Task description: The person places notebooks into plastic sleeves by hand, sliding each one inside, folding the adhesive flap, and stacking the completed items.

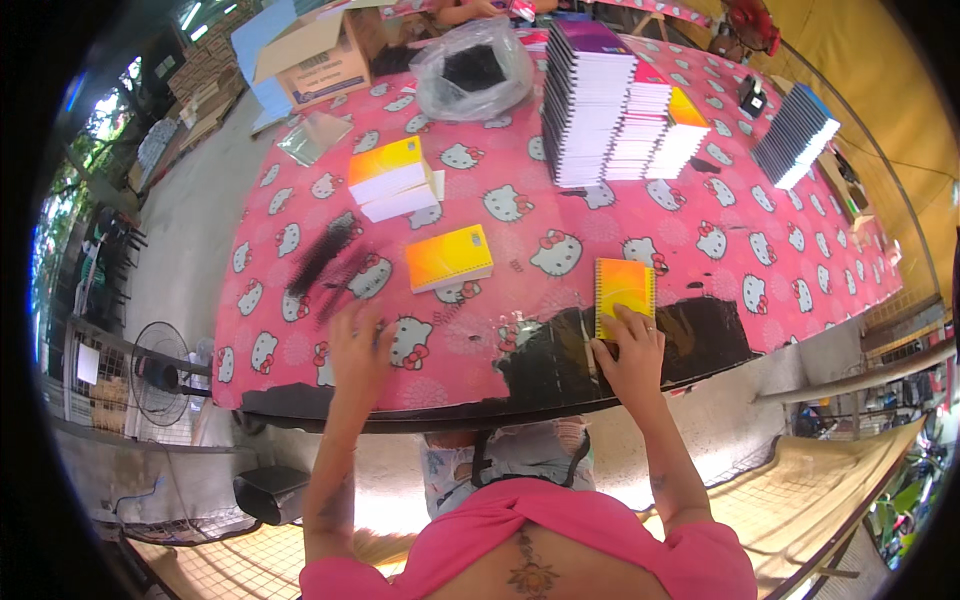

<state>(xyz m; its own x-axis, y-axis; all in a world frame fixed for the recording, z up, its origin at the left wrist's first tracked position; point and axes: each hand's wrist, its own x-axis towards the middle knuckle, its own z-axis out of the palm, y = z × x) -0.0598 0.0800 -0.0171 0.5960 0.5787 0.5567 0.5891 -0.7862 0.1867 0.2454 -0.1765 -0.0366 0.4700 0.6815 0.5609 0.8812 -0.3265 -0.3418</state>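
Note:
A small orange-and-yellow notebook (625, 275) lies on the table's front part, over a dark patch where the cover is torn. My right hand (633, 345) grips its near end, fingers on top and thumb at the left edge. My left hand (360, 338) is smeared by motion above the cloth, close to a loose pile of black binding coils (325, 250); whether it holds a coil cannot be made out. Between the hands and farther back sits a short stack of yellow-orange notepads (450, 260). Another yellow-topped stack (388, 175) stands beyond it.
Tall stacks of spiral notebooks (590, 110) rise at the back, with a dark-covered stack (797, 135) at far right. A clear bag of black coils (473, 70) and a cardboard box (320, 65) stand at back left. Another person's hands (485, 10) show at the far edge.

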